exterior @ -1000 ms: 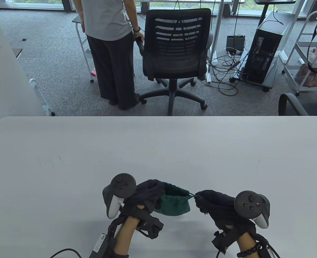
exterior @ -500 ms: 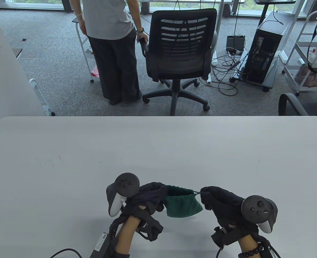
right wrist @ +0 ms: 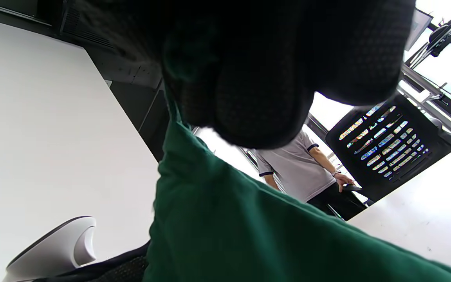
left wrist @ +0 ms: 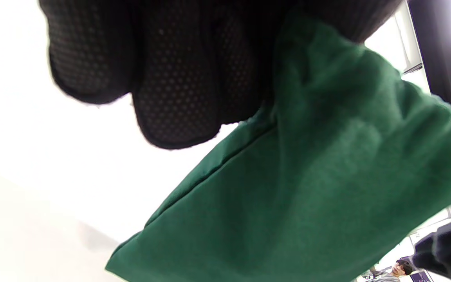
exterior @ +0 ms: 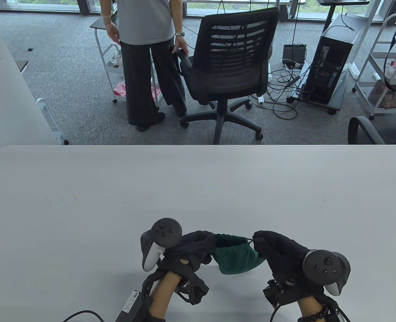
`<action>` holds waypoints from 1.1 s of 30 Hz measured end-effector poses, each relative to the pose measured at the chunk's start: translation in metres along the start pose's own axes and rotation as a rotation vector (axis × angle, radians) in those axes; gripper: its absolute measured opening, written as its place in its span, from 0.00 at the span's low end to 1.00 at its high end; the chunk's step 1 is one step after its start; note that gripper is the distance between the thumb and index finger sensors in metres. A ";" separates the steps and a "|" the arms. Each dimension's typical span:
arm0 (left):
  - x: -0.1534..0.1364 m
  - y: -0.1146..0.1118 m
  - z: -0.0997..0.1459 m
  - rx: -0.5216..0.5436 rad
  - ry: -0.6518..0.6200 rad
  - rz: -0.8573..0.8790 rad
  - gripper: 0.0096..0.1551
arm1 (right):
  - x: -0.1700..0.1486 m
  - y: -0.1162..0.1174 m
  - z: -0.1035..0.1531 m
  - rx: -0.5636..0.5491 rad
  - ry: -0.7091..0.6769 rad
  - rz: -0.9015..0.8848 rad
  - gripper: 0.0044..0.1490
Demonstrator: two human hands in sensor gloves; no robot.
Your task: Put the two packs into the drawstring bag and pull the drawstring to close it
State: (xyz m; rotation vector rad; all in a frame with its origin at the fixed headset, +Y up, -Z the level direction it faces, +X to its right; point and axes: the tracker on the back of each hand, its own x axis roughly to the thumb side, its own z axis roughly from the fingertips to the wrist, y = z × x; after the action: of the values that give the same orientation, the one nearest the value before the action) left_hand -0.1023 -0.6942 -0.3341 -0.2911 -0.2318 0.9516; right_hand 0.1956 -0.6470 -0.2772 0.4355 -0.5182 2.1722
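While my left hand (exterior: 192,246) grips one side of the green drawstring bag (exterior: 238,258), my right hand (exterior: 278,250) pinches its drawstring (exterior: 249,240); bag hangs between them above the table (exterior: 198,188).

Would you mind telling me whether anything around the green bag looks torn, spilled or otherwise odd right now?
Nothing stands out. The green bag hangs between the left hand and the right hand, each gripping one side of its gathered mouth. The cloth looks whole, nothing lies spilled on the table, and the packs are not visible.
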 end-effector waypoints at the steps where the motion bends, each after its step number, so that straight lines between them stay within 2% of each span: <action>1: 0.000 0.000 0.000 0.000 -0.002 -0.002 0.27 | 0.000 0.000 0.000 0.000 -0.001 0.003 0.23; 6: 0.005 0.002 0.001 0.044 -0.047 -0.026 0.29 | 0.000 0.001 0.000 -0.005 -0.004 0.023 0.23; 10: 0.026 0.000 0.008 0.131 -0.260 -0.164 0.41 | 0.000 0.003 0.000 -0.004 0.001 0.037 0.23; 13: 0.048 -0.010 0.016 0.122 -0.411 -0.309 0.49 | 0.002 0.004 0.001 -0.003 -0.006 0.036 0.23; 15: 0.059 -0.019 0.018 0.088 -0.460 -0.389 0.53 | 0.005 0.007 0.000 0.010 -0.019 0.034 0.23; 18: 0.068 -0.028 0.019 0.091 -0.508 -0.491 0.54 | 0.010 0.011 0.000 0.033 -0.056 0.037 0.22; 23: 0.074 -0.038 0.019 0.117 -0.550 -0.541 0.46 | 0.018 0.017 -0.001 0.051 -0.098 0.030 0.22; 25: 0.075 -0.039 0.020 0.146 -0.547 -0.542 0.37 | 0.020 0.019 -0.001 0.052 -0.109 0.037 0.22; 28: 0.074 -0.038 0.020 0.147 -0.554 -0.539 0.29 | 0.020 0.019 0.000 0.044 -0.110 0.056 0.22; 33: 0.068 -0.033 0.020 0.139 -0.522 -0.527 0.23 | 0.015 0.024 0.000 0.066 -0.082 0.039 0.23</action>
State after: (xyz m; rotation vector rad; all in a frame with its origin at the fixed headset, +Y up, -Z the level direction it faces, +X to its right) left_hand -0.0456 -0.6530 -0.2996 0.1531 -0.6817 0.4992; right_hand 0.1683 -0.6509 -0.2750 0.5565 -0.5039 2.2208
